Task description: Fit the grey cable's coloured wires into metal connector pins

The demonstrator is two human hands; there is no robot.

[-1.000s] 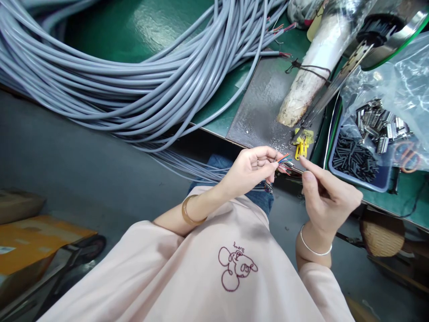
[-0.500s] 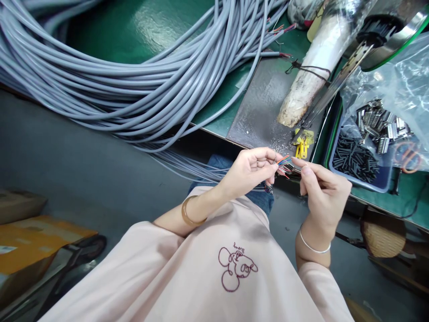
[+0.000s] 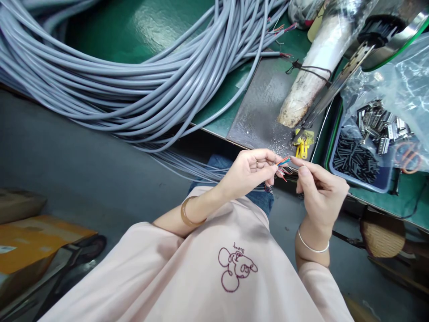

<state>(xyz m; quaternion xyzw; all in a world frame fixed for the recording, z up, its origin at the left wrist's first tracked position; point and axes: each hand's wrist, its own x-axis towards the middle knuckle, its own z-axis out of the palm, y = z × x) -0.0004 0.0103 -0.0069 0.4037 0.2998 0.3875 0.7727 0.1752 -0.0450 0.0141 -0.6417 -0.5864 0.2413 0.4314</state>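
Note:
My left hand (image 3: 254, 169) is closed in a pinch on a bundle of thin coloured wires (image 3: 283, 162), red, orange and blue among them, with their free ends fanning to the right. Close by on the right, my right hand (image 3: 320, 185) is closed, its index fingertip at the wire tips and its thumb bent in below. What sits between those fingers, if anything, is too small to tell. Just under the wires shows a dark, shiny piece (image 3: 287, 170), partly hidden. A yellow hand tool (image 3: 302, 145) lies beyond my fingers on the dark plate (image 3: 261, 103).
Grey cables (image 3: 161, 80) lie coiled across the green bench; more hang over my lap. A wrapped white cylinder (image 3: 308, 85) and metal strip slant above the plate. On the right, a blue tray (image 3: 378, 183) holds black tubes and metal connectors (image 3: 385, 127), with orange-handled scissors (image 3: 408, 158) beside them.
My right hand has shifted slightly left, its index finger now nearer the wires. The wire ends sit closer together. My left hand has barely moved.

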